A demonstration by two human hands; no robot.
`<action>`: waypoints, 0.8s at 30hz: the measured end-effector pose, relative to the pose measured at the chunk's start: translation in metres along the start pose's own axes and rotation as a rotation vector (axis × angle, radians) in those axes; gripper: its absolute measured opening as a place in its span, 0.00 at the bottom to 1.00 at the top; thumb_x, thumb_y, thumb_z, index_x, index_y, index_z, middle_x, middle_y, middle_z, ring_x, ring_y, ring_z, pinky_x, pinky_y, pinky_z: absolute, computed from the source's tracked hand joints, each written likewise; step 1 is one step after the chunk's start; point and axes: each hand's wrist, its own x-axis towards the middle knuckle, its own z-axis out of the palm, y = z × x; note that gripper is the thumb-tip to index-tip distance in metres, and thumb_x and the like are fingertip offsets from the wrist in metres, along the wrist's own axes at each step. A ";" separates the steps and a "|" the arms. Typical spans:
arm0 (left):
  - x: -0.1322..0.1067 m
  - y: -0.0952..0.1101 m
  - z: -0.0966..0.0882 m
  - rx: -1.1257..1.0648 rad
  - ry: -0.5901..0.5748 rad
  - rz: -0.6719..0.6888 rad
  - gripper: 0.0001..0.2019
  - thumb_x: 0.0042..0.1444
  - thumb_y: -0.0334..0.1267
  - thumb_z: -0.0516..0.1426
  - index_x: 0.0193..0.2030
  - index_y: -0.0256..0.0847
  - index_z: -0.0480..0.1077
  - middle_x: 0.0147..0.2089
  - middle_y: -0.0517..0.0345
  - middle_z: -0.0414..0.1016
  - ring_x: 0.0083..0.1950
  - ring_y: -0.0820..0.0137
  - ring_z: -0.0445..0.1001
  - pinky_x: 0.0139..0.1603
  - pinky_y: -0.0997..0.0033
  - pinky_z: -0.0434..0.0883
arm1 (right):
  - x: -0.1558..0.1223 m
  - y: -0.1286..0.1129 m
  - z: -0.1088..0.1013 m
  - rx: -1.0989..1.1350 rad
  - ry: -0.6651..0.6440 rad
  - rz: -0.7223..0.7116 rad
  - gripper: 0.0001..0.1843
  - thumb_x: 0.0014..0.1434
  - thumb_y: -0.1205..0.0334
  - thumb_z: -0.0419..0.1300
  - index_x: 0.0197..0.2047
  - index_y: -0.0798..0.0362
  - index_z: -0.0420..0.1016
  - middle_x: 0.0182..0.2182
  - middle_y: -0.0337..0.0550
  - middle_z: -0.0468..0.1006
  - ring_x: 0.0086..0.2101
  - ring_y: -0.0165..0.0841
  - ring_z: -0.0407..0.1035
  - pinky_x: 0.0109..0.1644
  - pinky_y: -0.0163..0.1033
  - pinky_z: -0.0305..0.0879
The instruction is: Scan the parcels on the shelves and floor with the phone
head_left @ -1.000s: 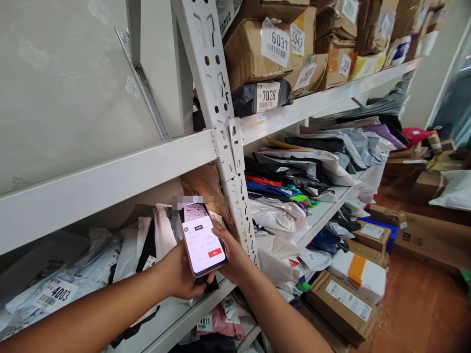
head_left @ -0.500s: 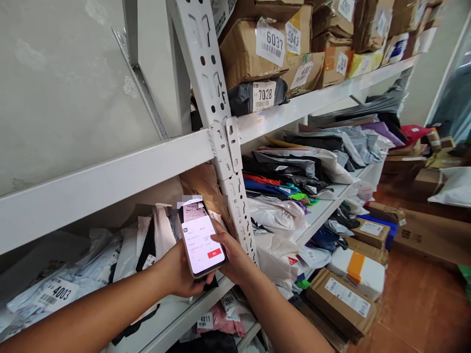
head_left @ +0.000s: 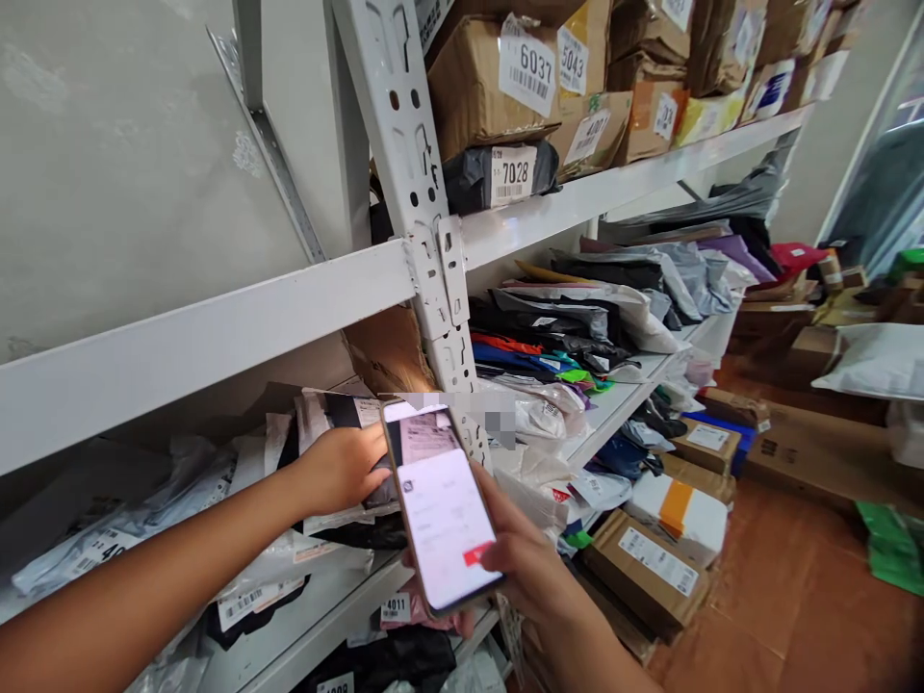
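Grey wall (head_left: 144, 144) and loaded racking (head_left: 217, 327) around one perforated post (head_left: 404, 125)

Left of the post's lower end, the left hand (head_left: 343, 472) lies against a bagged packet (head_left: 312, 416), fingertips hidden, so its grip cannot be told; before the post, the right hand (head_left: 524, 553) holds a phone (head_left: 437, 510); the phone is likely light, stiff, slick and breakable, best held by its long edges; the packet seems soft, best pinched at a margin.

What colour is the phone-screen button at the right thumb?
The button is red, clearest in the head view.
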 end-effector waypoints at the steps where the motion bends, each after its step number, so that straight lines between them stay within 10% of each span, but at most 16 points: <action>1: 0.003 0.001 -0.005 0.189 0.001 0.040 0.22 0.56 0.37 0.55 0.59 0.41 0.67 0.66 0.45 0.63 0.52 0.53 0.73 0.50 0.57 0.70 | -0.012 -0.002 -0.002 0.034 -0.020 -0.005 0.58 0.44 0.69 0.57 0.72 0.44 0.31 0.51 0.52 0.79 0.41 0.50 0.79 0.24 0.40 0.75; 4: 0.013 0.007 -0.010 0.685 -0.006 0.072 0.27 0.59 0.37 0.56 0.66 0.51 0.60 0.70 0.48 0.55 0.41 0.64 0.76 0.40 0.64 0.72 | -0.044 -0.007 -0.008 0.127 -0.021 -0.071 0.62 0.47 0.64 0.59 0.72 0.46 0.17 0.49 0.55 0.81 0.43 0.52 0.79 0.24 0.39 0.74; 7: 0.022 0.014 -0.004 0.905 0.077 0.102 0.14 0.58 0.37 0.58 0.52 0.45 0.72 0.58 0.48 0.68 0.42 0.64 0.75 0.36 0.68 0.70 | -0.064 -0.010 -0.014 0.132 0.080 -0.123 0.64 0.50 0.62 0.61 0.70 0.46 0.11 0.48 0.55 0.81 0.40 0.49 0.80 0.24 0.38 0.73; 12: 0.026 0.011 0.015 0.979 -0.010 0.505 0.09 0.62 0.29 0.53 0.39 0.41 0.74 0.40 0.55 0.75 0.42 0.66 0.74 0.37 0.70 0.68 | -0.075 -0.007 -0.020 0.069 0.192 -0.131 0.63 0.49 0.62 0.61 0.71 0.48 0.14 0.41 0.53 0.83 0.26 0.39 0.78 0.23 0.38 0.73; 24: 0.002 -0.001 -0.004 0.871 -0.090 0.234 0.13 0.56 0.21 0.52 0.41 0.37 0.75 0.42 0.48 0.79 0.44 0.60 0.77 0.44 0.66 0.71 | -0.064 0.004 -0.023 0.057 0.229 0.010 0.53 0.44 0.61 0.62 0.72 0.43 0.45 0.50 0.54 0.79 0.36 0.51 0.79 0.22 0.39 0.70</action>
